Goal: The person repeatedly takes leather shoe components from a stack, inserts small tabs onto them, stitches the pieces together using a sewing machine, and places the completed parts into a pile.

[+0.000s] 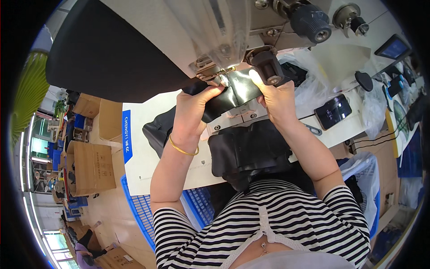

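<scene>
Both my hands hold a piece of shiny black leather-like material (233,93) under the lit needle area of a sewing machine (156,27). My left hand (193,107) pinches its left part close to the presser foot (218,80), thumb on top. On the other side, my right hand (276,98) grips the right part, its thumb lying on the bright surface. The fingers beneath the material are mostly hidden. More black material (248,148) is bunched at the table's front edge, and another dark fold (156,132) lies left of my left wrist.
The white sewing table (179,172) carries a phone (333,111) and small scissors (312,129) to my right, near clear plastic bags (309,85). Blue baskets (139,210) stand below the table. Cardboard boxes (92,168) sit on the floor at left. A person (85,251) is at far lower left.
</scene>
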A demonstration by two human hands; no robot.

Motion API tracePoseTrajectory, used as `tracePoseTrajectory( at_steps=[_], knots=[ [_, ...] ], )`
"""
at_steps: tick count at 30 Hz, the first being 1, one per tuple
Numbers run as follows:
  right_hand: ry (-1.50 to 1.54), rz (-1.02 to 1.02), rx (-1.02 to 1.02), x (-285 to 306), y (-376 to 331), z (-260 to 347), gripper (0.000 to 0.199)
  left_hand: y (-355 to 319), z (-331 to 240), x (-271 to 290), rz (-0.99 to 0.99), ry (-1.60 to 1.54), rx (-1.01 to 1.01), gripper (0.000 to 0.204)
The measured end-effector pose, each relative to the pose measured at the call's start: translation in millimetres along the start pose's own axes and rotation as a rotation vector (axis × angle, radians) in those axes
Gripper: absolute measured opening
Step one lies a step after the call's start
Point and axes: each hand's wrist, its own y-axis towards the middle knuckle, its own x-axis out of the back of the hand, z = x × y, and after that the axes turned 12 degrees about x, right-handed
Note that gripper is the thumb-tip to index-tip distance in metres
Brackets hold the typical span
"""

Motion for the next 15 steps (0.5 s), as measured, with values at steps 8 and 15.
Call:
tracePoseTrajectory(
  at_steps=[8,15],
  knots=[
    [0.029,-0.027,0.042,-3.1,0.3,0.1,0.007,-2.1,0.0,-2.9,-0.002,-0.016,0.005,0.018],
    [0.006,-0.001,0.003,-2.2,-1.0,4.3,0.009,-2.2,-1.6,-3.3,-0.017,-0.030,0.038,0.014]
  ],
)
